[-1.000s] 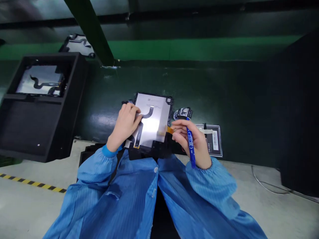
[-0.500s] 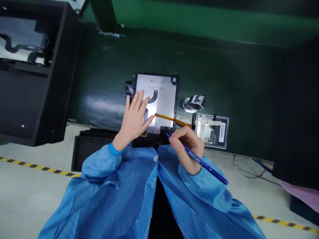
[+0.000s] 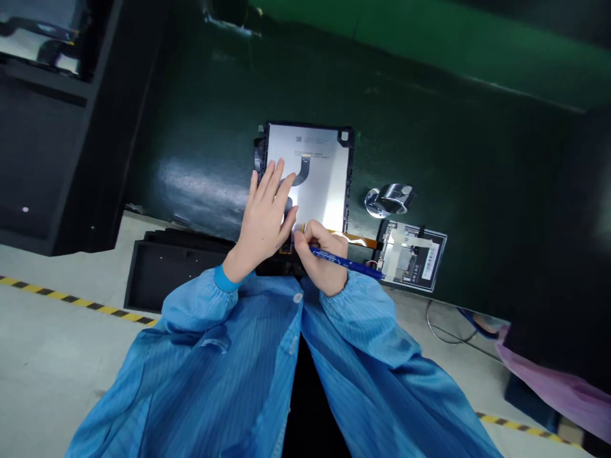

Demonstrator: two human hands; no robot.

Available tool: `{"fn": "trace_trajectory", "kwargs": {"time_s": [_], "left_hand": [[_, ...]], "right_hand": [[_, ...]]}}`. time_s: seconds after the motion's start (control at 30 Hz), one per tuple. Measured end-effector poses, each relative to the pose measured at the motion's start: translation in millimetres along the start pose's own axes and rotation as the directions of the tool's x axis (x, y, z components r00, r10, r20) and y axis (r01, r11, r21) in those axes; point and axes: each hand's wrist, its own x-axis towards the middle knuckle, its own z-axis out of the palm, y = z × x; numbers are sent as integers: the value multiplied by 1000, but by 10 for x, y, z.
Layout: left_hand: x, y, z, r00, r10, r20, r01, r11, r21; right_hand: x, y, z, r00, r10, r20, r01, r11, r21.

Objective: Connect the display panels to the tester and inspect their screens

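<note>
Silver-backed panel (image 3: 324, 181) flat on the worktop (image 3: 214, 121), in front of the body, long axis running away from the wearer. Left hand (image 3: 267, 219) laid over its left near part, fingers extended, nothing seen gripped. Right hand (image 3: 324, 257) at the near right part, fingers pinched round a blue pen-like tool (image 3: 351, 263), tip end pointing left toward the left thumb; tip contact unclear. Both hands at the panel, neither clearly nearer. Orange strip (image 3: 363, 241) passes behind the right hand, rightward to a circuit board (image 3: 407, 257).

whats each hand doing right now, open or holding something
Left hand: open, laid over the panel, gripping nothing visible.
Right hand: closed, holding the blue tool.
</note>
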Motion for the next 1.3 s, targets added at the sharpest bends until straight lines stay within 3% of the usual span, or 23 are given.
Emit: {"fn": "trace_trajectory", "kwargs": {"time_s": [0.17,0.3,0.37,0.43,0.5,0.6,0.67,0.73,0.8,0.9,1.07,1.23,1.3], "left_hand": [[-9,-13,29,1000,6,-22,-6,1000,-7],[-14,-17,17,1000,9,-19,-10,1000,-10],[-3,-11,-11,1000,2,-19,-2,999,-39],[27,14,-56,999,-14,-34,11,995,-96],[76,64,-118,996,-43,-78,30,985,-169],[156,177,-249,983,-150,-109,110,946,-306],[191,249,-361,972,-231,-31,190,864,-467],[201,294,-484,962,-237,137,268,707,-655],[192,297,-599,938,-136,318,340,528,-778],[166,238,-714,877,35,480,431,386,-816],[154,184,-733,811,169,560,504,283,-816],[199,348,-724,741,226,633,586,243,-773],[209,425,-728,734,208,647,603,239,-761]], "right_hand": [[-14,-3,28,999,-25,23,26,999,-42],[-20,2,-52,991,40,-127,-31,997,77],[-25,23,-223,974,61,-219,-30,989,143],[-36,72,-479,968,35,-248,-16,997,79],[-53,157,-758,976,13,-218,-34,995,-95],[-76,323,-1064,997,55,-57,-71,939,-338],[-80,412,-1149,993,94,74,-56,913,-405],[-70,446,-1161,982,103,158,-37,925,-378],[-47,419,-1145,978,87,191,-27,955,-296],[-7,307,-1124,976,44,215,-16,991,-130],[17,143,-1086,982,-15,188,-20,983,183],[15,51,-998,987,-46,154,-15,927,375],[15,14,-969,989,-62,137,3,917,399]]}}
